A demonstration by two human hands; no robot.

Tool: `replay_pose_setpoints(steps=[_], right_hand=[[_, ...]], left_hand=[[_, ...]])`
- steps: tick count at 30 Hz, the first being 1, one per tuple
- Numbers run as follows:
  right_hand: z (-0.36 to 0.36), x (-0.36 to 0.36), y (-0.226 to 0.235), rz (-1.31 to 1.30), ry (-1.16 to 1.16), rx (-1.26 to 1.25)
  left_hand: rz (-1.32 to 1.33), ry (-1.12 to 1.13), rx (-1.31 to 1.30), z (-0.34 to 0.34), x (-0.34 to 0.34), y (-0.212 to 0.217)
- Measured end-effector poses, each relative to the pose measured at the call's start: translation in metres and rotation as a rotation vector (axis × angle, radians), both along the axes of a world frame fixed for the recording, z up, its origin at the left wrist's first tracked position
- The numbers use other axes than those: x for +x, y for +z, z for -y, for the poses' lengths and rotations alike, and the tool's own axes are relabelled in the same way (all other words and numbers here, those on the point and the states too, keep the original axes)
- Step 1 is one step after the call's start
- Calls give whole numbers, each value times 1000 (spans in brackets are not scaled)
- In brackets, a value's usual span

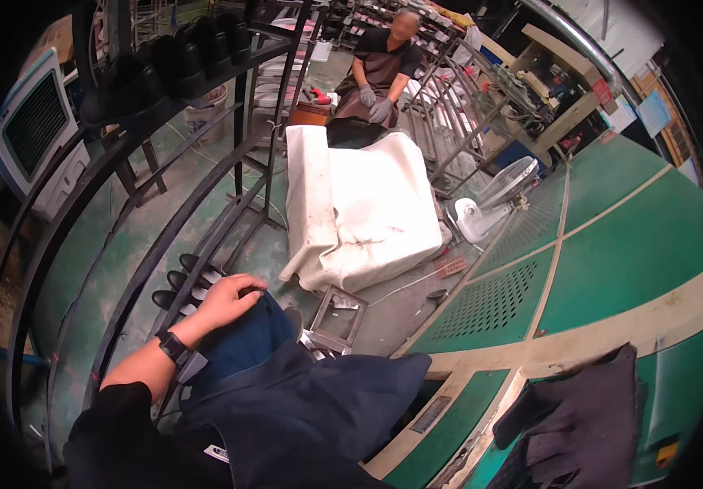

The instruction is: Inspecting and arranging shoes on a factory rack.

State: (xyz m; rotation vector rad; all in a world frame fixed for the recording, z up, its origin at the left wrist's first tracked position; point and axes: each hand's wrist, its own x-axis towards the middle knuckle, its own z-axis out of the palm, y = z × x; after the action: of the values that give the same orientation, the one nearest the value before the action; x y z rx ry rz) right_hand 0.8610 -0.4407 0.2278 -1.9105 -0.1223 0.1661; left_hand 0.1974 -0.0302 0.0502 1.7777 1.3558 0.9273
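Resting on your own knee, your left hand point(229, 300) lies palm down with the fingers loosely curled over the blue trouser leg point(245, 342), grasping nothing. A black wristwatch point(174, 346) sits on that wrist, just above the dark sleeve. Your right hand is out of view, so you cannot tell its state from here.

Take the white padded block point(368, 212) on the floor as your landmark. Your left hand is near its lower left corner, well apart from it. Just left of your hand, a row of black shoes point(184, 281) stands on the low bar of the dark metal rack point(148, 244); more black shoes point(164, 57) sit on the rack's top shelf, far up and left of the block. A small square metal frame point(337, 314) lies on the floor just below the block. A white floor fan point(494, 200) stands to the block's right, beside the green perforated machine surface point(596, 244). A dark cloth point(588, 424) lies on that surface, well below and right of the block. Beyond the block a seated person in grey gloves point(374, 102) faces you.
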Motion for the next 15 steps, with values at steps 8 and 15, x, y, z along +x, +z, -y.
replay_pose_setpoints(steps=[8,15], right_hand=[[37,-75,0,-119,-103,-97],[-70,-214,27,-131,113,130]], left_hand=[[265,-233,-77,-16,31,14],[490,-771,14,-1,150,38]])
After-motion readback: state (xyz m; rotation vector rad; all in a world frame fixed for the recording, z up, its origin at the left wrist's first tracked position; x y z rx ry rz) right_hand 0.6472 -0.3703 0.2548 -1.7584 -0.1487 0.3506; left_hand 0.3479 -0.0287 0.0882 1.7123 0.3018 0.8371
